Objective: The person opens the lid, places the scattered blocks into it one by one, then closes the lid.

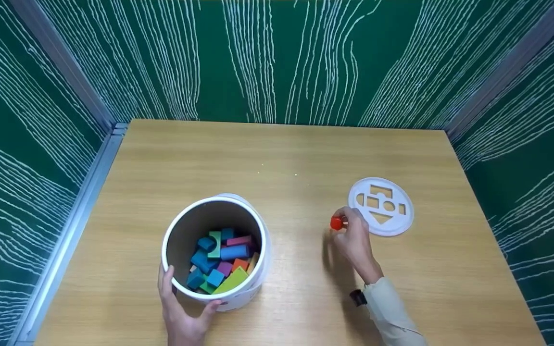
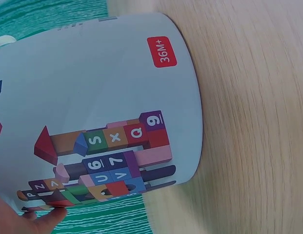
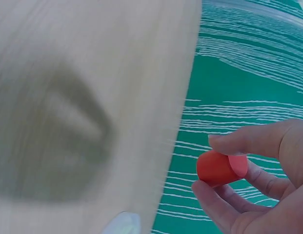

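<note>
My right hand (image 1: 355,241) pinches a small red cylindrical block (image 3: 220,168) between thumb and fingertips, above the table. In the head view it is beside the left edge of a white round lid (image 1: 405,224) with shaped cut-outs. My left hand (image 1: 181,307) holds the near left side of a white bucket (image 1: 167,240), thumb at the front below the rim and fingers at the left. Inside the bucket lie many colored wooden blocks (image 1: 234,252), blue, green, purple and orange among them. The left wrist view shows the bucket's printed wall (image 2: 107,83) with fingertips at its lower left.
The wooden table (image 1: 296,278) bears a few tiny light specks beyond the bucket. Green walls (image 1: 306,62) with white wavy lines stand along the back and both sides. A grey metal rail (image 1: 65,235) runs by the left edge.
</note>
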Motion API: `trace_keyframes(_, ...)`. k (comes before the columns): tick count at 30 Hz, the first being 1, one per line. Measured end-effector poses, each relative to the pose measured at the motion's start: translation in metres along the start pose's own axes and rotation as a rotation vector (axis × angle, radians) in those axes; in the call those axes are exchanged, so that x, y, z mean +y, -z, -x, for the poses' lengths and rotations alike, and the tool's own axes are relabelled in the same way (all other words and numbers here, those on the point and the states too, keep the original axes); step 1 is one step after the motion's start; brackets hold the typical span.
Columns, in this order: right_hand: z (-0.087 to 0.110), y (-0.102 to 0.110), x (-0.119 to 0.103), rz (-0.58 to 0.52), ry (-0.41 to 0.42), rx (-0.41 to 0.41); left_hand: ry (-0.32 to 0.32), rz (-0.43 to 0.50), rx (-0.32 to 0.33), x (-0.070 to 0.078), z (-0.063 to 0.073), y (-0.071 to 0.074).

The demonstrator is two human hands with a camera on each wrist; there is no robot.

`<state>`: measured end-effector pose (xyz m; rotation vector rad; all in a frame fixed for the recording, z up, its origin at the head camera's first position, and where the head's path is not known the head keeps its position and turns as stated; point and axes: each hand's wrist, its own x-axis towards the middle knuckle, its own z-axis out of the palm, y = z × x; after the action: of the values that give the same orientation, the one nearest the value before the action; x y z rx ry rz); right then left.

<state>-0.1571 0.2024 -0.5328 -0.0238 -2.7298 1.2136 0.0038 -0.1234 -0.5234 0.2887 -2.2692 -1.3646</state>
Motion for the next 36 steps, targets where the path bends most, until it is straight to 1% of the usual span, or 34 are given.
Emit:
trace_keyframes(9,0.004,0.007,-0.018,-0.005,0.068,0.019,0.0,0.005,-0.001,0.0,0.0,0.001)
trace_keyframes(13,0.006,0.009,-0.025,-0.032,0.117,0.043,0.006,0.005,-0.003,0.0,0.0,0.001)
trace_keyframes(17,0.008,0.01,-0.032,-0.052,0.194,0.086,-0.063,0.02,0.01,-0.003,-0.001,0.001)
trace_keyframes(20,0.01,0.011,-0.037,-0.053,0.229,0.102,-0.119,0.033,0.02,-0.007,-0.001,0.001)
trace_keyframes(29,0.015,0.017,-0.055,-0.045,0.221,0.069,-0.078,0.001,0.014,-0.004,-0.001,0.001)
trace_keyframes(36,0.02,0.023,-0.073,-0.054,0.253,0.048,-0.066,0.004,0.01,-0.003,-0.001,0.001)
